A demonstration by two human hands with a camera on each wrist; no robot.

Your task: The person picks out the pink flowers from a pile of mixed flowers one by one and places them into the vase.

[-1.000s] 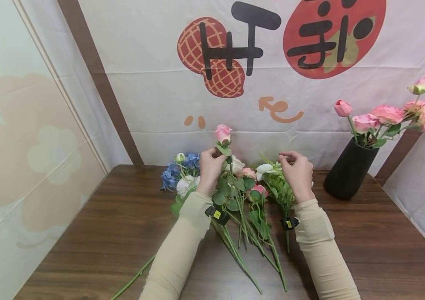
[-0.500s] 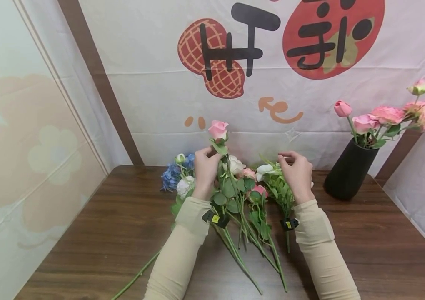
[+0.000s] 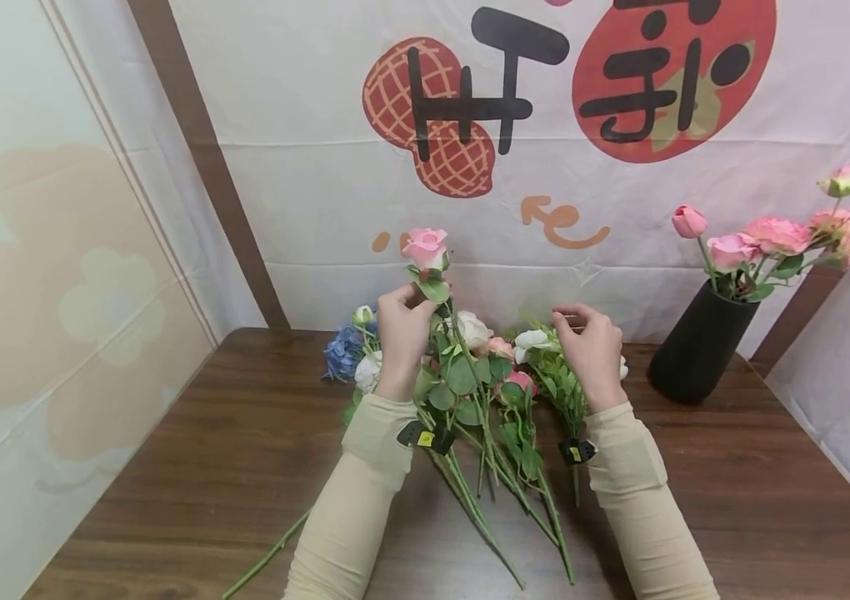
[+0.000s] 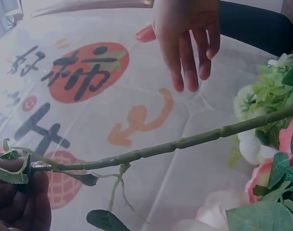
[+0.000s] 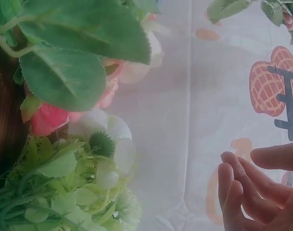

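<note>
In the head view a pink rose (image 3: 426, 247) stands upright above the other flowers, its stem pinched just below the bloom by the left hand (image 3: 404, 342). The left wrist view shows the green stem (image 4: 160, 147) running across from the left hand's fingers (image 4: 38, 202). The right hand (image 3: 590, 354) hovers over the white flower (image 3: 532, 342) and green foliage, fingers loosely bent with nothing between them; the right wrist view shows a gap between its thumb and fingertips (image 5: 236, 166).
Several loose flowers lie on the brown table (image 3: 192, 467), among them blue hydrangea (image 3: 343, 353), with stems toward the front edge. A black vase (image 3: 701, 346) with several pink flowers (image 3: 776, 236) stands at the back right. A printed cloth (image 3: 305, 200) hangs behind.
The left hand has moved left and slightly up with the pink rose, whose bloom has turned a little. The right hand has stayed almost in place.
</note>
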